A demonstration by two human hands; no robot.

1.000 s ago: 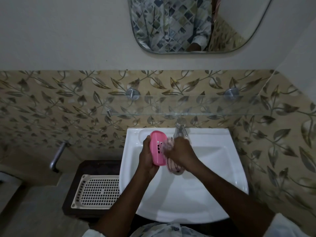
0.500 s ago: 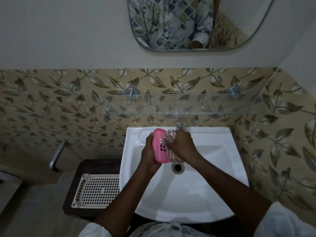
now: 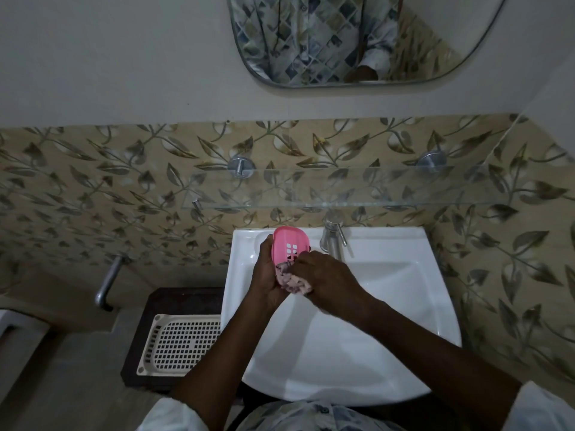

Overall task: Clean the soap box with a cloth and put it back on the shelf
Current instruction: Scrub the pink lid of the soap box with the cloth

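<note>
White sleeves (image 3: 545, 410), diamond-patterned shirt (image 3: 314, 416)

soap box (image 3: 289, 245) sits higher now, nearer the back rim of the sink (image 3: 404, 244), with its slotted face turned up toward the camera and the far half uncovered. cloth (image 3: 294, 281) is down from the far end of the box to its near end, bunched between the two hands. right hand (image 3: 326, 275) is pulled back toward the person with it, and left hand (image 3: 266, 275) is tipped back. tap (image 3: 332, 237) now shows clear of the right hand. drain hole, visible 0.5 s ago, is covered.
</note>
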